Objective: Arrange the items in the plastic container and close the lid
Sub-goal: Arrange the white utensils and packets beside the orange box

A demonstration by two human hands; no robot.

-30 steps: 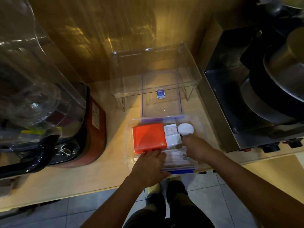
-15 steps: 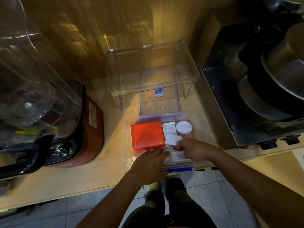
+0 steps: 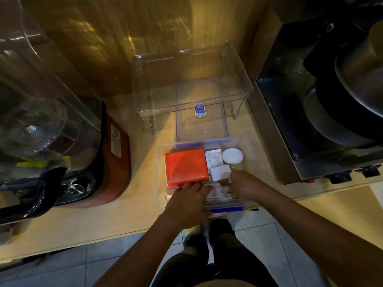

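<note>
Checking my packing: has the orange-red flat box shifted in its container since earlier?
No. The orange-red flat box keeps its spot by the left wall of the clear plastic container.

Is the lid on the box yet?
Not yet, it's open. The clear lid lies flat on the counter behind the plastic container, and the left hand and right hand reach inside.

blender left, steel cooker right — counter gap between
</note>
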